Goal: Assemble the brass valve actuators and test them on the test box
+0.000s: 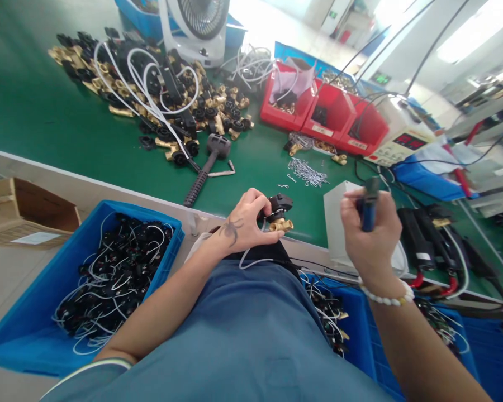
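Note:
My left hand is closed around a brass valve with a black plastic top, held at the table's front edge. A thin white cable trails from it over my lap. Off to the right, my right hand is wrapped around a blue-handled tool; motion blurs it, so its exact kind is unclear. Small metal clip pins lie in a pile on the green table beyond my hands. A dark mallet rests left of them, beside a small bent metal rod.
Many brass fittings with black parts are heaped at the back left, near a white fan. Red bins and a device with a red display stand behind. A grey box is by my right hand. Blue crates flank me.

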A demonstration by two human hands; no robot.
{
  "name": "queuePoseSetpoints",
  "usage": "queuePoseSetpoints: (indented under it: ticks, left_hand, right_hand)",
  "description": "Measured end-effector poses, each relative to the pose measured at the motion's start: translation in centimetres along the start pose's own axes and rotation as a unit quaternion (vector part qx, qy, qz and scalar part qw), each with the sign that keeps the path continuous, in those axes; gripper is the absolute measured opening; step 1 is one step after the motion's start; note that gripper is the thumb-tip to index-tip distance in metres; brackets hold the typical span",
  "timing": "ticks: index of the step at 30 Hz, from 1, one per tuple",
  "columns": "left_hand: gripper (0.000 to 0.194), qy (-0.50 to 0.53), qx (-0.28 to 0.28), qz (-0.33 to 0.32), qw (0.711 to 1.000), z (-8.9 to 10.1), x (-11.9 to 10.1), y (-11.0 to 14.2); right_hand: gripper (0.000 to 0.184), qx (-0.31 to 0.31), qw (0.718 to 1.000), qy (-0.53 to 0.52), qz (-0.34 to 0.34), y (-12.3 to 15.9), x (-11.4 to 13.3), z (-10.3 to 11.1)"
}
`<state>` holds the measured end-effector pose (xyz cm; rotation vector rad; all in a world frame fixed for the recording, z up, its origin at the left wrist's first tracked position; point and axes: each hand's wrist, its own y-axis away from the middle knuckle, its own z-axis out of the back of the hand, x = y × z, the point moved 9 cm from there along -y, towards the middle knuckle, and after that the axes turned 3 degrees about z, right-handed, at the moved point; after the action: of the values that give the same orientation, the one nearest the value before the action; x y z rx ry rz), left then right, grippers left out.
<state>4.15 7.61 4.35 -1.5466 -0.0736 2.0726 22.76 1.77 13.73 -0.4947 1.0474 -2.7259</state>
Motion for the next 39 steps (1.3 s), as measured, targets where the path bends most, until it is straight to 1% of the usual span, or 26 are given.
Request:
queuePoseSetpoints:
  ticks: [1, 2, 5, 6, 8, 10, 11, 12, 15, 16, 17, 18, 20, 21, 22, 23, 26, 27, 28, 30, 32, 33, 34, 37, 38, 39]
  left_hand:
    - [0.039, 0.0, 0.001, -0.001, 1.0, -0.1, 0.0, 0.0]
    - [0.039, 0.0, 0.003, -0.002, 1.0, -0.1, 0.0, 0.0]
    - [0.04, -0.001, 0.006, -0.007, 1.0, -0.2, -0.1, -0.1]
    - [0.04, -0.001, 0.006, -0.008, 1.0, -0.3, -0.1, -0.1]
    - [0.039, -0.002, 0.007, -0.008, 1.0, -0.3, -0.2, -0.2]
    - [0.038, -0.003, 0.008, -0.009, 1.0, -0.4, -0.2, -0.2]
    - [0.038, -0.003, 0.009, -0.009, 1.0, -0.4, -0.2, -0.2]
    - [0.039, -0.004, 0.009, -0.009, 1.0, -0.4, -0.2, -0.2]
    - [0.039, -0.005, 0.012, -0.011, 1.0, -0.4, -0.3, -0.3]
    - [0.04, -0.005, 0.012, -0.011, 1.0, -0.4, -0.3, -0.3]
    - [0.039, -0.005, 0.013, -0.011, 1.0, -0.4, -0.3, -0.3]
    - [0.039, -0.005, 0.013, -0.011, 1.0, -0.4, -0.3, -0.3]
    - [0.038, -0.004, 0.013, -0.009, 1.0, -0.5, -0.3, -0.3]
    - [0.038, -0.004, 0.013, -0.009, 1.0, -0.5, -0.3, -0.3]
    - [0.038, -0.004, 0.014, -0.009, 1.0, -0.5, -0.2, -0.4]
    - [0.038, -0.005, 0.015, -0.009, 1.0, -0.5, -0.2, -0.4]
    - [0.04, -0.006, 0.021, -0.011, 1.0, -0.6, -0.2, -0.5]
    - [0.04, -0.007, 0.024, -0.012, 1.0, -0.6, -0.2, -0.5]
    - [0.04, -0.007, 0.024, -0.011, 1.0, -0.6, -0.2, -0.5]
    - [0.039, -0.007, 0.024, -0.009, 1.0, -0.6, -0.2, -0.5]
    - [0.039, -0.007, 0.024, -0.006, 1.0, -0.5, -0.1, -0.5]
    - [0.039, -0.008, 0.025, -0.006, 1.0, -0.6, -0.1, -0.6]
    - [0.039, -0.009, 0.027, -0.007, 1.0, -0.6, -0.1, -0.6]
    - [0.039, -0.013, 0.038, -0.016, 0.999, -0.8, -0.3, -0.6]
    - [0.039, -0.015, 0.041, -0.019, 0.999, -0.9, -0.4, -0.7]
    - [0.039, -0.016, 0.043, -0.021, 0.999, -0.9, -0.5, -0.7]
  right_hand:
    - [0.011, -0.007, 1.0, 0.011, 0.003, -0.1, 0.1, 0.1]
    - [0.011, 0.035, 0.999, 0.025, 0.016, -0.1, 0.2, -0.7]
    - [0.017, 0.265, 0.96, 0.057, 0.064, 0.9, 0.6, -4.7]
    - [0.018, 0.287, 0.954, 0.059, 0.065, 1.0, 0.6, -4.9]
    - [0.015, 0.199, 0.978, 0.042, 0.041, -0.1, 0.5, -3.1]
    - [0.012, 0.036, 0.999, 0.021, 0.004, -0.9, 0.2, -0.1]
    - [0.013, -0.009, 1.0, 0.017, -0.001, -0.8, 0.2, 0.7]
    - [0.013, -0.003, 1.0, 0.022, 0.007, -0.7, 0.4, 0.5]
    - [0.017, 0.216, 0.973, 0.053, 0.066, 0.4, 1.0, -3.5]
    - [0.019, 0.269, 0.958, 0.057, 0.075, 0.8, 1.0, -4.2]
    - [0.019, 0.276, 0.957, 0.057, 0.075, 0.7, 0.9, -4.0]
    - [0.017, 0.234, 0.968, 0.052, 0.068, 0.2, 0.9, -3.1]
    - [0.012, 0.078, 0.995, 0.038, 0.042, -1.0, 0.8, 0.1]
    - [0.011, 0.004, 0.999, 0.033, 0.031, -1.1, 0.8, 1.5]
    - [0.01, -0.027, 0.999, 0.034, 0.027, -1.0, 0.8, 2.0]
    - [0.01, -0.004, 0.999, 0.043, 0.029, -0.9, 1.0, 1.4]
    - [0.016, 0.243, 0.965, 0.085, 0.047, 0.6, 0.9, -3.4]
    - [0.018, 0.289, 0.952, 0.09, 0.046, 1.1, 0.7, -4.1]
    - [0.018, 0.282, 0.955, 0.085, 0.042, 1.0, 0.6, -3.9]
    - [0.013, 0.152, 0.987, 0.054, 0.025, -0.1, 0.5, -1.4]
    - [0.01, -0.003, 0.999, 0.034, 0.003, -0.4, 0.2, 1.3]
    - [0.01, -0.025, 0.999, 0.036, 0.003, -0.3, 0.2, 1.6]
    - [0.01, 0.006, 0.999, 0.044, 0.01, -0.2, 0.4, 0.8]
    - [0.017, 0.252, 0.963, 0.074, 0.054, 1.2, 0.7, -4.0]
    - [0.018, 0.289, 0.952, 0.079, 0.056, 1.5, 0.6, -4.5]
    - [0.018, 0.276, 0.957, 0.079, 0.05, 1.3, 0.5, -4.2]
